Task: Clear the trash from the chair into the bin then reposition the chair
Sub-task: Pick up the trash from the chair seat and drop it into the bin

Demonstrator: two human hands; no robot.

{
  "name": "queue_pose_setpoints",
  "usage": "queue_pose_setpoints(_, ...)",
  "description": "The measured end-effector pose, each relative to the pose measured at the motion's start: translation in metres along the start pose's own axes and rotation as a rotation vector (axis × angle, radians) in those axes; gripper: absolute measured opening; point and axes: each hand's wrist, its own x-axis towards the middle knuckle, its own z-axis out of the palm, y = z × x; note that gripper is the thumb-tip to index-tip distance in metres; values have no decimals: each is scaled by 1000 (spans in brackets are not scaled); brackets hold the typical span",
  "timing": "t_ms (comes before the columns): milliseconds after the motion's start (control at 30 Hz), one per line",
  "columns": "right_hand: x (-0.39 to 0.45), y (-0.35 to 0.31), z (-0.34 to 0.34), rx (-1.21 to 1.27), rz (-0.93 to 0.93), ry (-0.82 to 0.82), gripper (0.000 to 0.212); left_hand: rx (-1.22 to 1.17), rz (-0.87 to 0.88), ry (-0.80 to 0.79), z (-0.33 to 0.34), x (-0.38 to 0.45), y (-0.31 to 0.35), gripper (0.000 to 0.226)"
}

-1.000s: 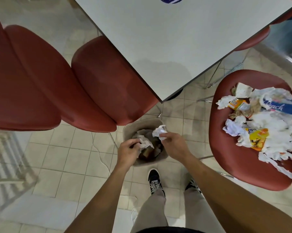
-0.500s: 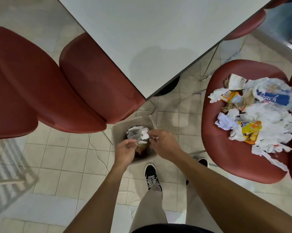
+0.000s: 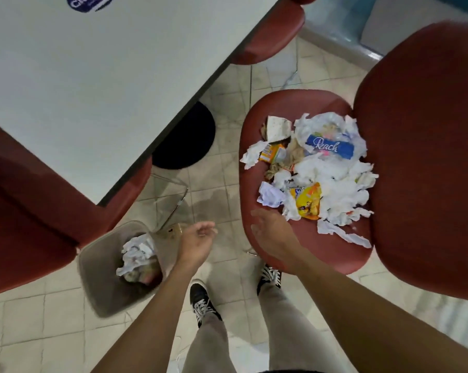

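head view: both hands empty. left hand (image 3: 197,238) sits between the bin (image 3: 98,286) and the chair (image 3: 302,254), fingers loosely curled, gripping nothing. right hand (image 3: 270,230) is blurred over the seat's front edge, fingers look relaxed and apart, just short of the trash pile (image 3: 319,168). some crumpled paper (image 3: 137,254) already lies in the bin. most of the pile is left on the seat; chair reposition not started. bin stands on the floor beside the table (image 3: 92,76).
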Motion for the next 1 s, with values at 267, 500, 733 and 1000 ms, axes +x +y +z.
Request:
queue_pose_setpoints(267,31,100,-75,68,257,186,51,215,44,-157,123,46,44,33)
queue_pose_setpoints(500,78,147,-85,180,405,197,71,499,296,-160,185,98,32,63)
queue_pose_setpoints(733,119,159,-74,272,558,198,36,747,241,-139,211,124,19,72)
queue_pose_setpoints(1000,118,166,-73,295,629,223,31,729,260,-60,204,123,15,57)
